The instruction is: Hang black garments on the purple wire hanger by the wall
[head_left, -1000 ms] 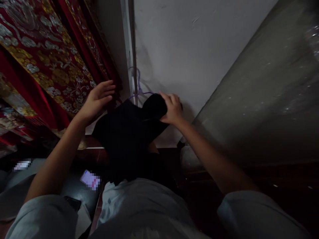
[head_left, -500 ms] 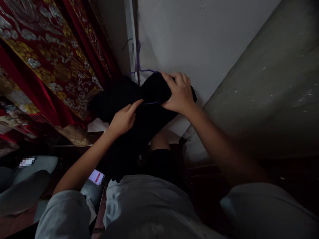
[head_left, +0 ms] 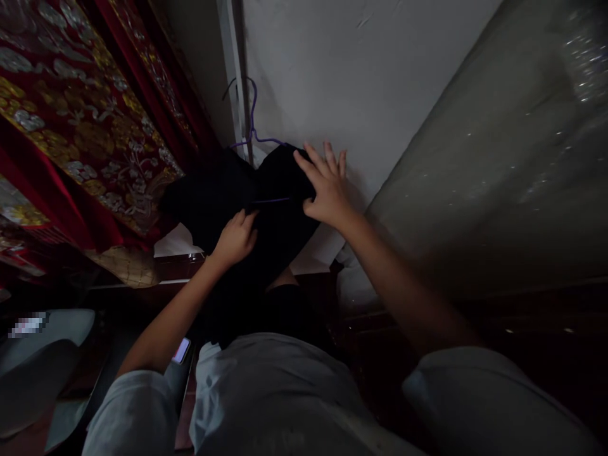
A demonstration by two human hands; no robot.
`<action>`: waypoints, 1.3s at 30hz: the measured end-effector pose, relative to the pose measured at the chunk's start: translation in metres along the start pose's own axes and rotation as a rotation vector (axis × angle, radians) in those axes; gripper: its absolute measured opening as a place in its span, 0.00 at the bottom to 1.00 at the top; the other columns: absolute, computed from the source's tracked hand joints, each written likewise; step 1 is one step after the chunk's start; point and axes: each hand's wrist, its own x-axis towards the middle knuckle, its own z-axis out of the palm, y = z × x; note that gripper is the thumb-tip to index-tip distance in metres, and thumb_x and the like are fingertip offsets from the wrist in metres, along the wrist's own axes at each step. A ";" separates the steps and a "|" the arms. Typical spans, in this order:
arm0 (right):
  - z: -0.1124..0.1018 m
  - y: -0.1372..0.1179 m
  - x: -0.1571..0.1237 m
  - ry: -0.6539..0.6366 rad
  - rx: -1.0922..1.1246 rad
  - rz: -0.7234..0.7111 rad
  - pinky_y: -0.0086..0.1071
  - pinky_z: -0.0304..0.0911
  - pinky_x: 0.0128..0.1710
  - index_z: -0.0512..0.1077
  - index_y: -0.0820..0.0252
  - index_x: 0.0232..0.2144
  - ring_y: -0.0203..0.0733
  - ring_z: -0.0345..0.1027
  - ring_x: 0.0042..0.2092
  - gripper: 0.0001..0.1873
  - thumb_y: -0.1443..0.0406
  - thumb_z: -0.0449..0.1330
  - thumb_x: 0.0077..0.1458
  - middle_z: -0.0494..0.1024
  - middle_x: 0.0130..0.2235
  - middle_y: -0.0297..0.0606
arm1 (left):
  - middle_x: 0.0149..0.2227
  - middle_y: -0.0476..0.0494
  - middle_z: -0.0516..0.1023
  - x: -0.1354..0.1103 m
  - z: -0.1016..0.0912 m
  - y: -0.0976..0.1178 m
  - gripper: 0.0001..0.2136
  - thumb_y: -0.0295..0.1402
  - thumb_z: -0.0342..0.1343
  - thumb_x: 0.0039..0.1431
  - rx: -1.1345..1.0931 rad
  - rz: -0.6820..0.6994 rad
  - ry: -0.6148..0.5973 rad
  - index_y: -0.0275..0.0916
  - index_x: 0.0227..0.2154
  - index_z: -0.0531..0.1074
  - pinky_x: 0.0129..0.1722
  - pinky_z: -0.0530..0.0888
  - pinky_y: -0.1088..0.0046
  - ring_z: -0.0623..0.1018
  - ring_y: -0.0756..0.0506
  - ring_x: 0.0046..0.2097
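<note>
One black garment (head_left: 278, 231) drapes over a purple hanger (head_left: 253, 130), right hand (head_left: 329, 191) splayed wide, left hand (head_left: 235, 239) curled, its grip unclear.

The left hand (head_left: 236, 240) has its curled fingers at a black garment (head_left: 209, 202), just below the visible purple bar of a hanger (head_left: 254, 107), while the right hand (head_left: 327, 190) spreads its fingers at the garment's right shoulder. The hanger's hook crosses a pole (head_left: 240, 63) before a pale wall (head_left: 342, 63); red embroidered cloth (head_left: 95, 120) hangs to the left, a shiny sheet (head_left: 475, 177) slopes at right, and a lit phone (head_left: 181, 350) shows beside the left forearm.
</note>
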 end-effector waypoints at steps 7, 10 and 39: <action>0.060 -0.057 -0.078 0.327 0.696 0.312 0.55 0.57 0.67 0.60 0.56 0.68 0.56 0.56 0.71 0.36 0.55 0.56 0.59 0.61 0.71 0.50 | 0.49 0.40 0.80 -0.031 0.046 0.051 0.11 0.36 0.51 0.72 -0.644 -0.050 0.302 0.41 0.49 0.75 0.61 0.70 0.57 0.77 0.41 0.53; 0.091 -0.085 -0.112 0.243 1.002 0.560 0.44 0.65 0.60 0.74 0.54 0.50 0.50 0.72 0.58 0.20 0.52 0.54 0.63 0.79 0.55 0.45 | 0.49 0.41 0.80 -0.046 0.062 0.076 0.10 0.37 0.53 0.72 -0.838 -0.171 0.428 0.42 0.48 0.76 0.60 0.70 0.59 0.78 0.41 0.54; 0.055 -0.104 -0.114 -0.244 1.287 0.540 0.28 0.59 0.28 0.73 0.59 0.28 0.34 0.65 0.26 0.13 0.56 0.61 0.57 0.72 0.23 0.31 | 0.40 0.46 0.75 -0.062 0.069 0.070 0.11 0.30 0.62 0.57 -1.084 -0.423 0.454 0.40 0.42 0.71 0.49 0.75 0.71 0.78 0.47 0.45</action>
